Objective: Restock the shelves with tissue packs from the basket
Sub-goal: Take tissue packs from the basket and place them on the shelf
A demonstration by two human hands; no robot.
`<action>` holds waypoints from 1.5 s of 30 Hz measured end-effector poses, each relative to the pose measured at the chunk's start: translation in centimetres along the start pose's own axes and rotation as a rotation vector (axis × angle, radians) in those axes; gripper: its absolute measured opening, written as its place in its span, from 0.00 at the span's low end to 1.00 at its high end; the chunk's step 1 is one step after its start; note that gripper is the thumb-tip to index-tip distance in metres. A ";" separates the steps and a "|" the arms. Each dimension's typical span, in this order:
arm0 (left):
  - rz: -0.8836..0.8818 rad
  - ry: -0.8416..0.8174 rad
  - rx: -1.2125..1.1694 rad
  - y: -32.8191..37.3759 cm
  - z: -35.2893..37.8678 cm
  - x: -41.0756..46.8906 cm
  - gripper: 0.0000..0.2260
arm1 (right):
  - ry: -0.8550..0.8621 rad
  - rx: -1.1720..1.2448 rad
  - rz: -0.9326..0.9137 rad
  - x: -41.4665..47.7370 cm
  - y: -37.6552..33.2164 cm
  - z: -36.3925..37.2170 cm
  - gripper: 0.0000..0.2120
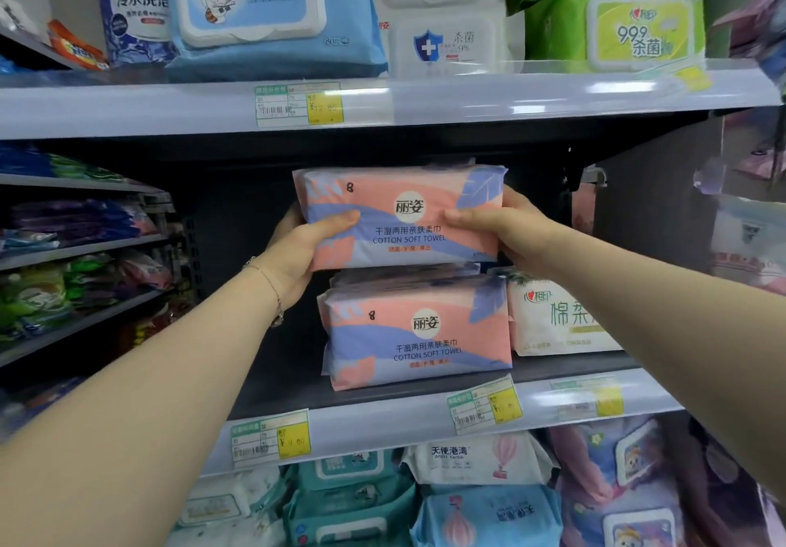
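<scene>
Both hands, left [304, 244] and right [506, 229], grip a tissue pack's [400, 217] ends above a stacked pack [419, 331].

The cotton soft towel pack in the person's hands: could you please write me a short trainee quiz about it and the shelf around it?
1. True or false: only one hand holds the upper cotton soft towel pack.
2. What lies directly under that pack? A) a matching pink and lilac pack B) a green wipes pack C) bare shelf
3. Which pack stands right of the lower pink and lilac pack on the middle shelf?

Key
1. False: the left hand and the right hand each keep a grip on one end.
2. A
3. The white pack with green lettering.
</scene>
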State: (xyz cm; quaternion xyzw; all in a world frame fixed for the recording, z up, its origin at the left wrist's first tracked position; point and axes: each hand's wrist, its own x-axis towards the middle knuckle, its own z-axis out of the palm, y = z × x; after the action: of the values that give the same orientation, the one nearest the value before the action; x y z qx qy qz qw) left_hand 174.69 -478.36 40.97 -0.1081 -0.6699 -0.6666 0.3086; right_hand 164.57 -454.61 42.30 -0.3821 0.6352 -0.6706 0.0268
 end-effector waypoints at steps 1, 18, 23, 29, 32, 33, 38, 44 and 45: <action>-0.031 0.001 0.037 -0.6 -0.2 0.1 0.33 | -0.021 -0.013 0.043 0.2 0.2 -0.1 0.33; 0.705 0.096 1.219 -0.9 4.3 -6.3 0.12 | 0.300 -0.938 -0.185 -6.7 0.1 -0.9 0.15; 0.884 -0.200 1.335 -2.9 10.4 -9.4 0.08 | 0.149 -1.397 -0.416 -12.4 0.3 -2.7 0.09; 0.774 -0.436 1.239 -7.1 18.6 -13.8 0.11 | 0.094 -1.668 -0.390 -19.9 2.2 -6.0 0.10; 0.692 -0.517 1.205 -9.6 22.6 -16.1 0.15 | 0.096 -1.632 -0.241 -23.7 4.1 -7.8 0.08; 0.653 -0.560 1.229 -10.4 23.9 -17.0 0.15 | 0.103 -1.620 -0.205 -25.1 4.8 -8.4 0.07; 0.531 -0.728 1.257 -14.7 29.3 -21.6 0.11 | 0.061 -1.648 0.079 -32.2 8.6 -12.1 0.08; 0.400 -0.893 1.174 -18.9 34.3 -26.7 0.15 | 0.136 -1.627 0.388 -41.1 12.2 -16.3 0.15; 0.384 -0.929 1.170 -19.7 35.1 -27.5 0.16 | 0.161 -1.613 0.431 -42.6 13.0 -16.9 0.15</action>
State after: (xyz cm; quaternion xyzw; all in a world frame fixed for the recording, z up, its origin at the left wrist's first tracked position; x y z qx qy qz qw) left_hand 175.94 -439.07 12.14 -0.3104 -0.9435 -0.0251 0.1128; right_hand 179.60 -420.88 12.28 -0.1050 0.9792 -0.0160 -0.1726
